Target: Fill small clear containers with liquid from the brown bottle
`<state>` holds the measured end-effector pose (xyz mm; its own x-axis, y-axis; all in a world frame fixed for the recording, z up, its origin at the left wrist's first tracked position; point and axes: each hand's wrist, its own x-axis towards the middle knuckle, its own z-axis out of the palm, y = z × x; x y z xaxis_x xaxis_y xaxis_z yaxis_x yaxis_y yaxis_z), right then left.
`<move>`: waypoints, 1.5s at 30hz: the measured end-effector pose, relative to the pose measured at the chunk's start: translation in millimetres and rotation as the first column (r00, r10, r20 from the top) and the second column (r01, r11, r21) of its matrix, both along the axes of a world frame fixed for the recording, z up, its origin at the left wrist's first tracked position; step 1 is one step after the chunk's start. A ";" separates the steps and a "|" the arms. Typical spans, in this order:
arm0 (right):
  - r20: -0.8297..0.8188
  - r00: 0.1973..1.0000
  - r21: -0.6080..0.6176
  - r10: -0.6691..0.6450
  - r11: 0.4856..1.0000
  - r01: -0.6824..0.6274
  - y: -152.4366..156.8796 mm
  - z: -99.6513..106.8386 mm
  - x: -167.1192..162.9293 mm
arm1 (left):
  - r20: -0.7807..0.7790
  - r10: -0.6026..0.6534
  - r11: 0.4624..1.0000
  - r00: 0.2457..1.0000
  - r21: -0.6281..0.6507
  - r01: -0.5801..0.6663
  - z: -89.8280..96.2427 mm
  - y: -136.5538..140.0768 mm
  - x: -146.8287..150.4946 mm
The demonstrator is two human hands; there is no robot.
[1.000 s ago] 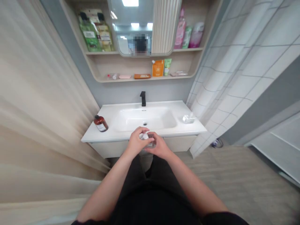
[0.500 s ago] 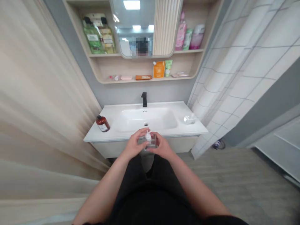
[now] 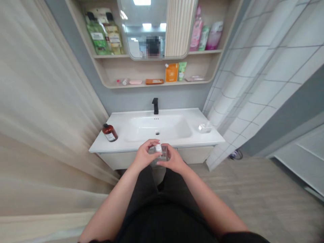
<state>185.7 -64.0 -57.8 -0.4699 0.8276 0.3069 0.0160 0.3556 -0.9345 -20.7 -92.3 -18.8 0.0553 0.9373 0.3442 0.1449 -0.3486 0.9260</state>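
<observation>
In front of the sink's edge I hold a clear, square-sided pump bottle (image 3: pixel 164 155) with a white pump top (image 3: pixel 158 147). My right hand (image 3: pixel 174 159) is closed around the right side of the clear body. The fingers and thumb of my left hand (image 3: pixel 146 154) are bent around the white top from the left. Part of the bottle is hidden by my fingers, and I cannot tell whether it has anything in it. A brown bottle with a black cap (image 3: pixel 110 133) stands on the counter to the left.
Behind my hands is the white basin (image 3: pixel 134 126) with a black tap (image 3: pixel 155 106). A clear object (image 3: pixel 205 127) lies on the counter's right. Above, a wall shelf (image 3: pixel 141 85) holds several toiletries around a mirror. Curtains (image 3: pixel 235 87) hang on both sides.
The view has shifted slightly. The white pump top has turned a little, and its nozzle shows less plainly now. Both hands keep hold of the pump bottle.
</observation>
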 end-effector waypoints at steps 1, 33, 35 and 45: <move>0.023 1.000 0.021 0.000 1.000 0.000 -1.1 1.2 -0.6 | -0.024 0.022 1.000 0.999 0.007 -0.022 -0.6 0.6 0.6; 0.223 0.956 0.121 -0.191 0.978 0.167 16.0 -25.8 9.2 | -0.142 0.147 0.987 0.979 -0.048 -0.155 -13.0 5.0 -30.2; 0.230 0.955 0.120 -0.188 0.979 0.164 18.1 -27.7 10.5 | -0.117 0.161 0.982 0.980 -0.084 -0.171 -16.2 5.2 -33.1; 0.049 0.967 -0.044 -0.252 0.966 0.254 65.6 -51.2 33.2 | -0.028 0.429 0.893 0.903 -0.138 -0.428 -22.7 -12.0 -135.5</move>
